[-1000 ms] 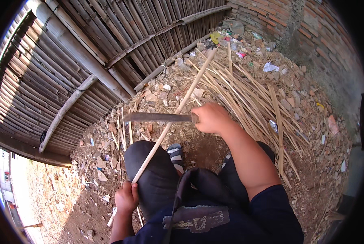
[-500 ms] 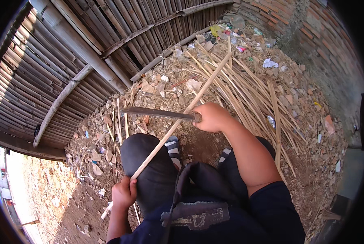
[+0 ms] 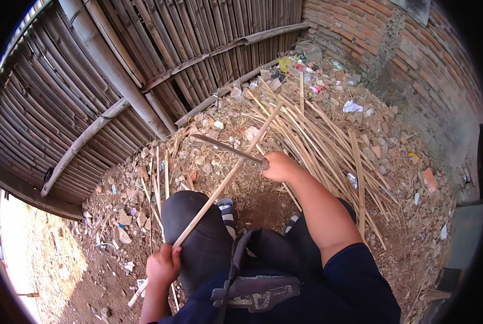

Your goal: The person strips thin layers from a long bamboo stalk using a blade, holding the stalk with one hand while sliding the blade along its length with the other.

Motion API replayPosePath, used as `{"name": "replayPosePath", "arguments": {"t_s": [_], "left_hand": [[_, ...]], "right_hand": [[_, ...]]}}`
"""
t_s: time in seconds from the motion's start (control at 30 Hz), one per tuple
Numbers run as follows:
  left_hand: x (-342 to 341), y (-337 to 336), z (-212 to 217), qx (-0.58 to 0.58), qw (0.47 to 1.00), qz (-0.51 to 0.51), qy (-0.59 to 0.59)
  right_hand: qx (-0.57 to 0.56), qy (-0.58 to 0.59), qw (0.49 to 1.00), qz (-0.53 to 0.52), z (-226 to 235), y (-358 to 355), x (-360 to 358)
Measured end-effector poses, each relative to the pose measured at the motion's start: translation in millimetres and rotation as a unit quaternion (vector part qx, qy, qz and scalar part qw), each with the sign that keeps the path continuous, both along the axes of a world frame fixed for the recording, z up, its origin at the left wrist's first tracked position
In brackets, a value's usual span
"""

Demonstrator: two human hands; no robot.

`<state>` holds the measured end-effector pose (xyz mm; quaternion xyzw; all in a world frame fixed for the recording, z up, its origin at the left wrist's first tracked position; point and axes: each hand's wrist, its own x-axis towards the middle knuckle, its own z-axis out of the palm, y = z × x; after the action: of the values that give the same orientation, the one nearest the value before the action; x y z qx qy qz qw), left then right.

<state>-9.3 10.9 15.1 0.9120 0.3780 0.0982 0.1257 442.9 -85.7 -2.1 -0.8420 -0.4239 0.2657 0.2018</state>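
Observation:
My left hand (image 3: 164, 264) is closed round the lower part of a long pale bamboo strip (image 3: 209, 204). The strip slants across my left knee, away from me and to the right, with a short end sticking out below the hand. In my right hand (image 3: 280, 166) is the handle of a machete (image 3: 220, 144), mostly hidden by the fingers. Its dark blade points left and away from me and crosses the strip above the knees. Whether edge and strip touch firmly, I cannot tell.
A pile of split bamboo strips (image 3: 322, 146) lies ahead to the right on rubble and litter. A few more strips (image 3: 158, 173) lie beyond my left knee. A bamboo fence (image 3: 198, 38) stands at the left and far side, a brick wall (image 3: 355, 27) at the far right.
The machete's tip has swung away from me, so the blade slants more. The strip's far end sits lower and farther left in the picture. Both hands keep their hold; the view has shifted slightly.

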Motion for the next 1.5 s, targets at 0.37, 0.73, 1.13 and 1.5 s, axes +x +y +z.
{"name": "replayPosePath", "arguments": {"t_s": [0.37, 0.73, 1.13, 1.5], "left_hand": [[0, 5, -4, 0.008, 1.0, -0.009, -0.019], [8, 5, -17, -0.029, 0.999, 0.001, -0.042], [-24, 10, -27, -0.035, 0.998, 0.002, -0.05], [-54, 7, -15, -0.018, 1.0, 0.009, -0.02]], "right_hand": [[0.012, 0.008, 0.999, -0.044, -14, -8, 18], [0.007, 0.016, 1.0, -0.025, 1, -18, 22], [0.07, 0.041, 0.993, -0.087, -7, -10, 33], [0.021, -0.081, 0.991, 0.1, 35, 3, -22]]}}
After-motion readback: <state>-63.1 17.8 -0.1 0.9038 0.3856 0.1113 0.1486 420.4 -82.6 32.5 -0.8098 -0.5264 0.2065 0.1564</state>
